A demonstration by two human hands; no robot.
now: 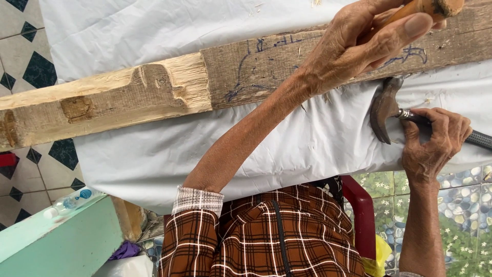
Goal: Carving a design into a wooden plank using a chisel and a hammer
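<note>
Plank (154, 92): I see pale yellow carved wood, grey beyond.
Sheet (205, 154): white.
My shirt (266, 236): brown plaid, white lines.
Floor tiles (25, 61): white, dark diamonds.

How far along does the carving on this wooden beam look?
Done: the beam has pale, freshly cut notches along its left stretch. In hand: the left hand grips a wooden-handled tool against the beam, and the right hand holds a claw hammer. Left: the grey, pen-marked stretch looks uncut.
</note>
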